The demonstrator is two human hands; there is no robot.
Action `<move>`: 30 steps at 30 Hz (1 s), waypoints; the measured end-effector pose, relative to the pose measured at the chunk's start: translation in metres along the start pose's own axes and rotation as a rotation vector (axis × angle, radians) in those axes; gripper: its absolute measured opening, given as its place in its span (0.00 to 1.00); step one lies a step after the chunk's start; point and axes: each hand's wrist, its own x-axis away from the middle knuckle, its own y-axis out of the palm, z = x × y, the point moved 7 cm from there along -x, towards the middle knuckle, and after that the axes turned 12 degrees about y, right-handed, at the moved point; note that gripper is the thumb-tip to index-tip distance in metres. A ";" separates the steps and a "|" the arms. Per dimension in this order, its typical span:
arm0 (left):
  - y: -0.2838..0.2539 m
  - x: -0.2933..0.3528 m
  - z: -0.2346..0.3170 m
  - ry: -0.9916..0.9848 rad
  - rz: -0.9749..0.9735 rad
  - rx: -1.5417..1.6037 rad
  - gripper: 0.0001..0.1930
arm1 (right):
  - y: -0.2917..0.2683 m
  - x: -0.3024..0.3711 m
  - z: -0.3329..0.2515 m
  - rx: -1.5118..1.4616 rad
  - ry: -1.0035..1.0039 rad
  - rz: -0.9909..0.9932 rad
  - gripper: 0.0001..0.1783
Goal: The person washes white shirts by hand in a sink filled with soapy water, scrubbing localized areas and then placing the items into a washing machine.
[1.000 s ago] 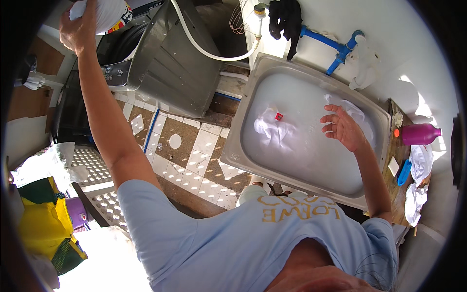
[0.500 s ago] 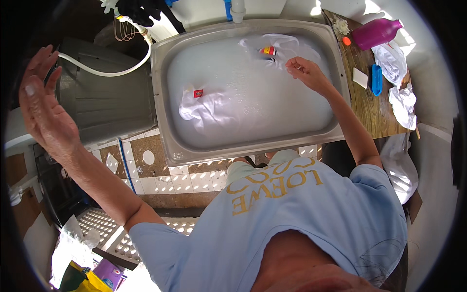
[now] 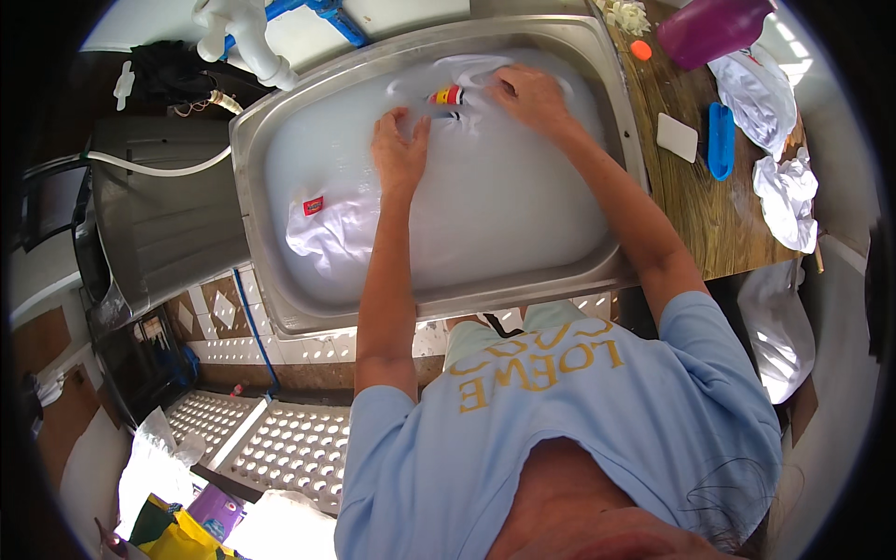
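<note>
A steel sink (image 3: 245, 177) holds cloudy water with two white cloth items in it. The far garment (image 3: 467, 65) lies mostly under the surface and bears a yellow and red label (image 3: 446, 96). My right hand (image 3: 534, 101) is over its right side with curved fingers, thumb and forefinger apart; whether the fingertips touch the cloth I cannot tell. My left hand (image 3: 399, 154) hovers just left of the label, thumb spread from the fingers, with nothing in it. Left of my left forearm floats the other white garment (image 3: 327, 238), with a red tag (image 3: 314, 205).
On the wooden counter (image 3: 691, 224) at the right are a purple bottle (image 3: 709, 33), an orange cap (image 3: 640, 49), a white block (image 3: 677, 137), a blue case (image 3: 721, 140) and crumpled white cloths (image 3: 786, 198). A white tap (image 3: 245, 42) stands beyond the sink, and a pale hose (image 3: 163, 166) runs leftward.
My left hand has come from the far left to over the sink, beside the label. The right hand has moved farther over the far garment. The view has shifted too.
</note>
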 end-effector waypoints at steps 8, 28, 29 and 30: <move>-0.006 0.000 -0.040 -0.187 -0.125 0.190 0.13 | -0.003 -0.012 0.019 -0.493 0.294 -0.572 0.22; 0.017 0.001 0.068 0.368 -0.201 -0.193 0.17 | -0.048 0.001 0.056 -0.266 0.392 -0.197 0.24; 0.023 0.002 0.083 0.460 -0.215 -0.173 0.18 | -0.042 0.005 0.058 -0.221 0.405 -0.219 0.24; 0.031 0.004 0.099 0.552 -0.228 -0.152 0.20 | -0.036 0.008 0.061 -0.176 0.417 -0.241 0.25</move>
